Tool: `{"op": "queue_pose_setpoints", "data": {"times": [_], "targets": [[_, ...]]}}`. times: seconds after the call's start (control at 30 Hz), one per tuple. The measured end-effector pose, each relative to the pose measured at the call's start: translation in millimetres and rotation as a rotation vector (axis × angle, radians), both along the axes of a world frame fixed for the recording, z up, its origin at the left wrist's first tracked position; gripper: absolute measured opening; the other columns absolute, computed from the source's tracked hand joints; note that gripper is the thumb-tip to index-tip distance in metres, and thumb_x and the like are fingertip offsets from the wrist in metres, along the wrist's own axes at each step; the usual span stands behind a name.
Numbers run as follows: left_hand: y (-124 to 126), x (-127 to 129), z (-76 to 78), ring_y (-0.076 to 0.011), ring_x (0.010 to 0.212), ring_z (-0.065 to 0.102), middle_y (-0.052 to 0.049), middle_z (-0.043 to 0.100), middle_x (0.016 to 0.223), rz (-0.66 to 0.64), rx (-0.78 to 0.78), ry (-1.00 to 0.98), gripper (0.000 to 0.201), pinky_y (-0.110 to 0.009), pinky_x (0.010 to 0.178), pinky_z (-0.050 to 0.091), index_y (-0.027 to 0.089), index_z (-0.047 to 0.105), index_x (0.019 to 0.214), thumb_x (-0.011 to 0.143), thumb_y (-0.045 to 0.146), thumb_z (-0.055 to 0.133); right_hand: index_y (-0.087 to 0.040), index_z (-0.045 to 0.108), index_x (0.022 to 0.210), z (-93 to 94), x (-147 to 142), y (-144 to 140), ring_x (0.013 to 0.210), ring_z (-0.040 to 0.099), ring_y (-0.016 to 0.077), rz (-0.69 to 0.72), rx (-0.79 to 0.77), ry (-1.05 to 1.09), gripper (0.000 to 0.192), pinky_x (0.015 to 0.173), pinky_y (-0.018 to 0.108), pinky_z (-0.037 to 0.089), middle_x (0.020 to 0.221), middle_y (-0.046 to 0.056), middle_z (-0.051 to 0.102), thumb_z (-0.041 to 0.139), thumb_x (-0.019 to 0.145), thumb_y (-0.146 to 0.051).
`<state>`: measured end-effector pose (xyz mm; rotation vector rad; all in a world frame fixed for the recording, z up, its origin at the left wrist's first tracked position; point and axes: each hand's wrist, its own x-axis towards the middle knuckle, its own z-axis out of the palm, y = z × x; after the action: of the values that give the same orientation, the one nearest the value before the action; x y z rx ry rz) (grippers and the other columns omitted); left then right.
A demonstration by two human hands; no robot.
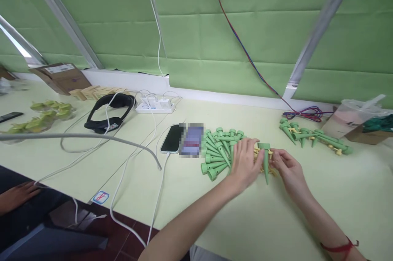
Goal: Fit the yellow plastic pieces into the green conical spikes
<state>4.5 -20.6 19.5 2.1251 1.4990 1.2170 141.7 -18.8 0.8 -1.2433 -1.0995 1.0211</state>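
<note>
A green plastic spike (265,163) stands point-down between my hands near the middle of the pale green table (190,195). My left hand (244,162) grips it near its top, over small yellow parts (270,167). My right hand (287,167) touches it from the right, fingers curled by the yellow parts. A pile of green spikes (219,150) lies just left of my left hand. Further right, a row of green spikes with yellow pieces (313,136) lies on the table.
A phone (172,138) on a white cable and a blurred card lie left of the pile. Behind are a power strip (156,106), black headset (110,111), cardboard boxes (61,76), bagged green items (46,115). A plastic bag (356,119) sits far right. Another person's hand (15,195) is bottom left.
</note>
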Motion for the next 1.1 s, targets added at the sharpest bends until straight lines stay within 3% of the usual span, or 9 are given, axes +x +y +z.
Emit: {"op": "queue_pose_setpoints", "data": {"times": [0.1, 0.33, 0.47, 0.6, 0.67, 0.8, 0.93, 1.1], "targets": [[-7, 5, -5.0, -0.0184, 0.101, 0.051, -0.006, 0.058, 0.107, -0.080, -0.044, -0.057, 0.030, -0.035, 0.090, 0.038, 0.019, 0.046, 0.115, 0.093, 0.033, 0.032, -0.018, 0.065, 0.082, -3.2, 2, -1, 0.058, 0.057, 0.0145, -0.014, -0.017, 0.051, 0.046, 0.053, 0.025, 0.050, 0.068, 0.004, 0.062, 0.072, 0.060, -0.057], [-6, 4, -2.1, -0.0195, 0.103, 0.051, -0.006, 0.059, 0.107, -0.068, -0.080, -0.090, 0.029, -0.036, 0.092, 0.037, 0.021, 0.050, 0.115, 0.092, 0.033, 0.035, -0.018, 0.068, 0.082, -11.6, 9, 2, 0.061, 0.059, 0.0153, -0.074, -0.029, 0.029, 0.042, 0.053, 0.025, 0.051, 0.078, 0.006, 0.066, 0.071, 0.062, -0.055], [-5, 2, -2.1, -0.0192, 0.099, 0.051, -0.006, 0.059, 0.101, -0.020, -0.009, -0.026, 0.029, -0.037, 0.091, 0.038, 0.020, 0.054, 0.109, 0.092, 0.031, 0.034, -0.019, 0.067, 0.081, -13.0, 9, 3, 0.056, 0.056, 0.0135, -0.086, -0.010, -0.015, 0.040, 0.052, 0.024, 0.050, 0.074, 0.004, 0.065, 0.070, 0.063, -0.054], [4, -5, -1.2, -0.0230, 0.108, 0.047, -0.012, 0.054, 0.109, 0.058, 0.114, 0.071, 0.035, -0.039, 0.094, 0.037, 0.015, 0.052, 0.116, 0.089, 0.033, 0.038, -0.018, 0.065, 0.073, -11.8, 7, 4, 0.055, 0.054, 0.0132, -0.109, 0.019, -0.055, 0.040, 0.050, 0.024, 0.048, 0.067, 0.004, 0.061, 0.070, 0.063, -0.056], [12, -11, 0.5, -0.0241, 0.111, 0.046, -0.013, 0.053, 0.111, 0.146, 0.116, 0.120, 0.038, -0.044, 0.100, 0.032, 0.015, 0.052, 0.117, 0.089, 0.036, 0.036, -0.017, 0.063, 0.070, -9.7, 6, 5, 0.054, 0.052, 0.0131, -0.115, 0.031, -0.085, 0.041, 0.048, 0.024, 0.046, 0.066, 0.004, 0.060, 0.069, 0.064, -0.057], [34, -33, 3.2, -0.0281, 0.120, 0.041, -0.015, 0.051, 0.119, 0.404, -0.010, 0.231, 0.048, -0.058, 0.107, 0.009, 0.015, 0.051, 0.121, 0.090, 0.044, 0.028, -0.016, 0.061, 0.068, -2.7, 1, 5, 0.049, 0.049, 0.0120, -0.103, 0.058, -0.122, 0.043, 0.046, 0.024, 0.043, 0.058, 0.001, 0.056, 0.066, 0.065, -0.059], [57, -70, 0.1, -0.0388, 0.126, 0.031, -0.026, 0.044, 0.128, 0.739, -0.209, 0.325, 0.063, -0.068, 0.100, 0.005, 0.005, 0.047, 0.126, 0.088, 0.050, 0.028, -0.017, 0.057, 0.066, 3.3, -2, 6, 0.045, 0.045, 0.0110, -0.103, 0.077, -0.097, 0.043, 0.044, 0.024, 0.038, 0.054, -0.002, 0.051, 0.065, 0.065, -0.060], [79, -112, -9.7, -0.0406, 0.128, 0.027, -0.029, 0.042, 0.130, 0.973, -0.289, 0.301, 0.064, -0.072, 0.096, 0.006, 0.002, 0.049, 0.123, 0.088, 0.049, 0.025, -0.017, 0.055, 0.066, 4.2, 0, 10, 0.043, 0.043, 0.0102, -0.109, 0.095, -0.029, 0.042, 0.044, 0.023, 0.035, 0.049, -0.004, 0.046, 0.065, 0.067, -0.058]]}}
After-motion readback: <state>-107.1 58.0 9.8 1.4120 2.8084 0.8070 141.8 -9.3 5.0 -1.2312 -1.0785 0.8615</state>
